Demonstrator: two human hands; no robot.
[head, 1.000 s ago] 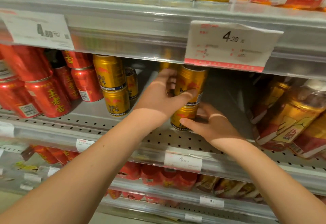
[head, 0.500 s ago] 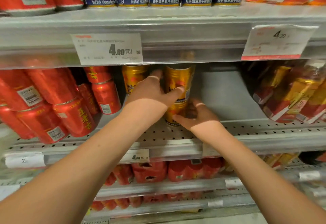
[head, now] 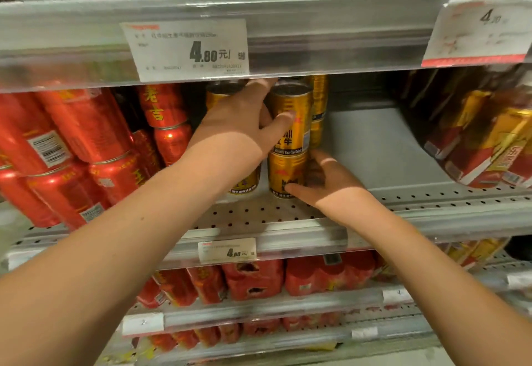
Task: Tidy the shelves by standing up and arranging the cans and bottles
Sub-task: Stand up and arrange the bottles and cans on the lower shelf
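Observation:
Two gold cans stand stacked on the perforated middle shelf (head: 288, 213). My left hand (head: 244, 123) grips the upper gold can (head: 296, 100), thumb across its front and fingers round its far side. My right hand (head: 325, 184) holds the lower gold can (head: 283, 172), thumb on its front near the base and fingers behind it. More gold cans stand directly to the left, partly hidden by my left hand, and another stack (head: 319, 112) stands behind.
Red cans (head: 86, 146) crowd the shelf's left side, some tilted. Shrink-wrapped gold and red packs (head: 489, 146) lean at the right. Bare shelf floor (head: 388, 149) lies between the stack and those packs. Price tags (head: 190, 48) hang from the upper shelf rail.
The stacked pair and both hands sit further left, now close beside the other gold cans. The view has swung so the shelf contents shifted right in frame.

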